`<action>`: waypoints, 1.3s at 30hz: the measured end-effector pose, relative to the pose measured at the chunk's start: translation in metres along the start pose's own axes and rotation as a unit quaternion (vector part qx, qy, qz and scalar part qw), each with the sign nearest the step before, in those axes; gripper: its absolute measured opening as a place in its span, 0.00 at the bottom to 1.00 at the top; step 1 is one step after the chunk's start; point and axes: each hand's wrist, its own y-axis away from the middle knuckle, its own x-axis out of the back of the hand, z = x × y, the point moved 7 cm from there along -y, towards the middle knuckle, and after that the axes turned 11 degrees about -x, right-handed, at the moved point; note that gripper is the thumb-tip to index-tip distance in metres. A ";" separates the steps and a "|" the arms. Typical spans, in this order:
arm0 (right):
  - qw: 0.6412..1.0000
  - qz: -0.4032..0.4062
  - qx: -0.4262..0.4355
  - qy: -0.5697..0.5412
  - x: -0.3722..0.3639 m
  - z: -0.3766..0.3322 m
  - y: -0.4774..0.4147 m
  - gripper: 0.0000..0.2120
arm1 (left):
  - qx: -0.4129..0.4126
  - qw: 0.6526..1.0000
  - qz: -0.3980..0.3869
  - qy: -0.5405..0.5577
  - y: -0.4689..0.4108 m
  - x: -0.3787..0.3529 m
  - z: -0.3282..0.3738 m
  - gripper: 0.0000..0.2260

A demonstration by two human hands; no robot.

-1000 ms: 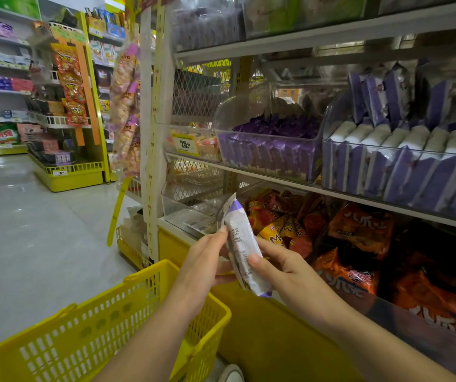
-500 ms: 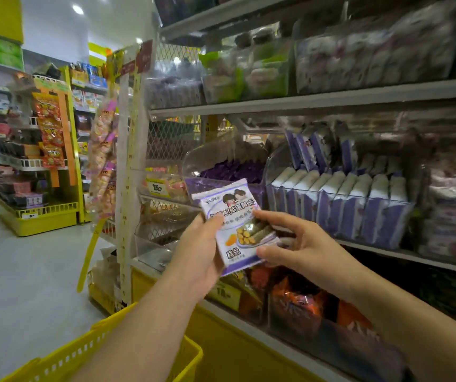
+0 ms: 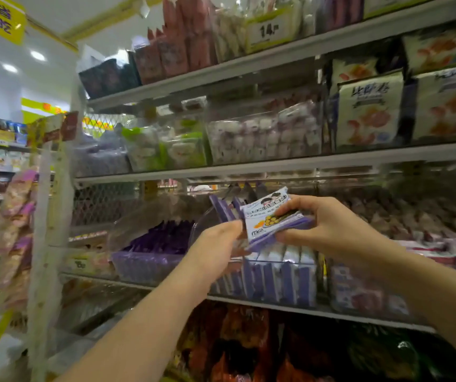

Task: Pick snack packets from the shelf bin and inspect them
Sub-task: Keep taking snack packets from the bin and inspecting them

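the right hand (image 3: 328, 227) is pinching a white-and-purple snack packet (image 3: 271, 216), fingers curled round it, above the clear plastic bin (image 3: 276, 279) at the front edge of the grey shelf (image 3: 249, 300). the left hand (image 3: 218, 244) is touching its left edge; grip unclear. inspection is seemingly going on; flipping it needs both hands.

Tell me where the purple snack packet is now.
The snack packet is at the centre of the head view, held between the left hand and right hand, above the clear bin of matching packets.

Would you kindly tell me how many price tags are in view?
2: one price tag on the top shelf, one low left beside the purple packets; others may be hidden.
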 end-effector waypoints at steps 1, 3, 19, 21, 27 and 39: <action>0.999 0.017 -0.002 0.044 0.011 0.006 -0.007 0.10 | -0.044 0.996 -0.010 -0.076 -0.011 -0.002 0.006 0.10; 0.990 0.038 -0.006 0.136 0.026 0.016 -0.021 0.11 | -0.128 0.970 -0.023 -0.204 -0.033 -0.007 0.014 0.12; 0.938 -0.072 -0.066 0.333 0.014 0.087 -0.168 0.15 | -0.231 0.721 -0.224 -0.614 -0.183 -0.072 -0.018 0.25; 0.935 -0.088 -0.047 0.341 0.008 0.086 -0.177 0.15 | -0.230 0.742 -0.232 -0.586 -0.189 -0.071 -0.021 0.22; 0.931 -0.114 0.006 0.345 -0.011 0.078 -0.191 0.19 | -0.319 0.752 -0.167 -0.552 -0.197 -0.047 -0.008 0.16; 0.817 -0.292 -0.079 0.491 -0.052 0.128 -0.182 0.16 | -0.457 0.726 -0.033 -0.513 -0.169 -0.033 0.001 0.14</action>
